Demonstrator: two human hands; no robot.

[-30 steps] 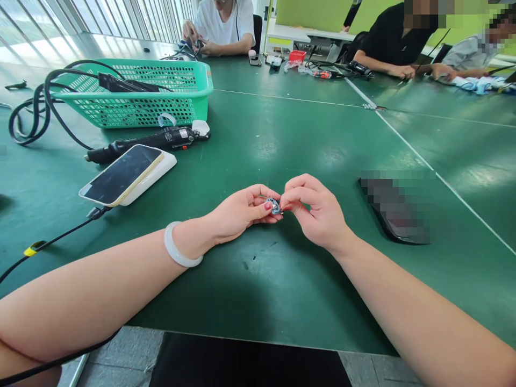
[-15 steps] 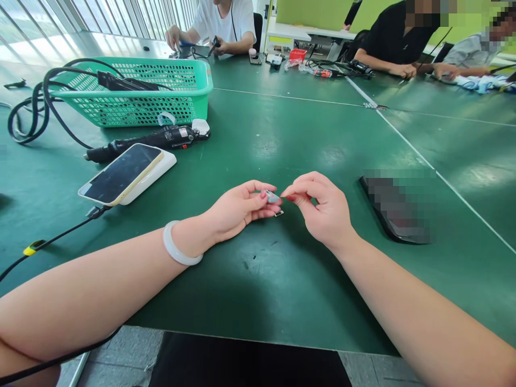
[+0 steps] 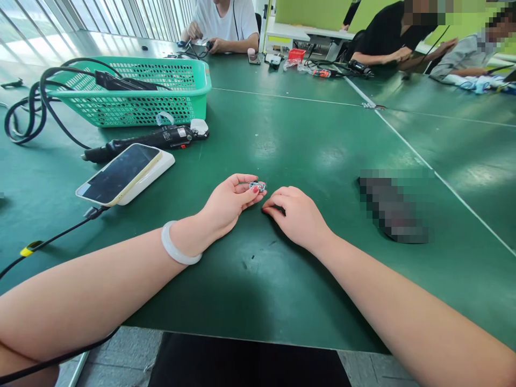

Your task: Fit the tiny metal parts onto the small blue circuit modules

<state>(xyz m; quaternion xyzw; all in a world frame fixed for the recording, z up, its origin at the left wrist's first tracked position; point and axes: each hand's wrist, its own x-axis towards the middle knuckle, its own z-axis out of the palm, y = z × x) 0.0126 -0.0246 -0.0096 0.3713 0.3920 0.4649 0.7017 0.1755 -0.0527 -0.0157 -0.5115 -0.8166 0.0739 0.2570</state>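
Fingers of your left hand [image 3: 228, 204] clamp the small blue-and-silver component [image 3: 262, 186] above the green tabletop [image 3: 314, 301], while your right hand [image 3: 300, 217], fingertips together on contents unclear, has dropped away, apparently leaving the left supporting it alone.

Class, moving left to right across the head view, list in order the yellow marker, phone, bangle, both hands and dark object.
Yellow marker → phone → white bangle → left hand, holding a small part → right hand → blurred dark object.
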